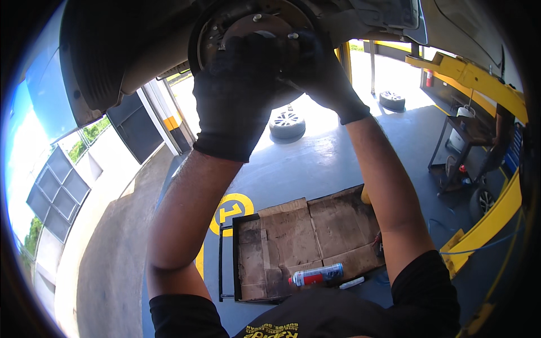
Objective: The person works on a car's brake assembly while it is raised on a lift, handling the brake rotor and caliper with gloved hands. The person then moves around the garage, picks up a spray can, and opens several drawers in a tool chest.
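Note:
Overhead, a wheel hub (pixel 270 24) with bare studs sits in front of a round brake backing plate (pixel 204 42) under a raised vehicle. Both hands wear black gloves. My left hand (pixel 239 90) is up against the hub's lower face, its back covering much of it; its fingers merge into the dark parts. At the hub's right side is my right hand (pixel 324 76), fingers bent near a wheel stud (pixel 293 35) and thumb turned inward. Whatever lies between its fingers is too dark to make out.
Below stands a low cart (pixel 237 259) lined with stained cardboard (pixel 287 236), with a spray can (pixel 318 275) at its near edge. Wheels (pixel 287 124) lie on the floor beyond. Yellow lift arms (pixel 468 76), a work table (pixel 468 132) and a partly visible person (pixel 501 135) are to the right.

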`<move>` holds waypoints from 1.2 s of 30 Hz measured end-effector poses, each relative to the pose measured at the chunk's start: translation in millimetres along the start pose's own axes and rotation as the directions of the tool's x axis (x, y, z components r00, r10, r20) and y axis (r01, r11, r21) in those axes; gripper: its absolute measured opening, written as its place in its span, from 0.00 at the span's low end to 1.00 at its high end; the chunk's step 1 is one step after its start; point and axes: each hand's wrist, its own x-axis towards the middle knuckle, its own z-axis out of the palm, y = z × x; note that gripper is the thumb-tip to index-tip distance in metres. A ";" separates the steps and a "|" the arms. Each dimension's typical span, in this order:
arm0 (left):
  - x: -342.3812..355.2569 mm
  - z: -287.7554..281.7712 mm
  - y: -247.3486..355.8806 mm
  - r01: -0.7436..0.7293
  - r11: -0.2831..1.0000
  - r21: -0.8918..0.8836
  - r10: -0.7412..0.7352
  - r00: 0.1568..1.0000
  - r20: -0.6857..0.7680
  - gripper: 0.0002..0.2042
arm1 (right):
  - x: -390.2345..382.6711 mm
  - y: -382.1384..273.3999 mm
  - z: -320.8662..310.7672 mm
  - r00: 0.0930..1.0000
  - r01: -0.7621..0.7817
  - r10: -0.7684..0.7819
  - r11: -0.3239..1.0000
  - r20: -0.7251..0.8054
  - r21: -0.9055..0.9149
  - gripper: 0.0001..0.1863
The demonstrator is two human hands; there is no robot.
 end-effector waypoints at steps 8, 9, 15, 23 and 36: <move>17.7 37.7 -47.6 0.049 0.982 0.181 -0.059 0.997 0.051 0.13 | 2.1 -2.2 -2.3 0.986 -0.115 0.140 0.963 -0.088 0.243 0.47; 21.8 36.8 -41.6 0.009 0.977 0.215 -0.017 0.999 0.037 0.13 | 1.3 -1.6 -1.8 0.987 -0.095 0.125 0.961 -0.100 0.258 0.47; 40.4 28.0 -27.8 0.092 0.974 0.207 -0.125 0.980 0.152 0.10 | -4.3 5.4 2.6 0.984 -0.140 0.170 0.930 -0.060 0.339 0.45; 71.1 7.2 -30.4 0.184 0.980 0.079 -0.201 0.902 0.383 0.13 | -7.0 9.4 2.8 0.984 -0.004 0.065 0.938 -0.166 0.347 0.44; 20.6 48.7 -37.8 0.414 0.908 0.068 -0.410 0.839 0.359 0.15 | 12.8 -4.8 -8.0 0.872 0.295 -0.489 0.521 0.002 -0.801 0.30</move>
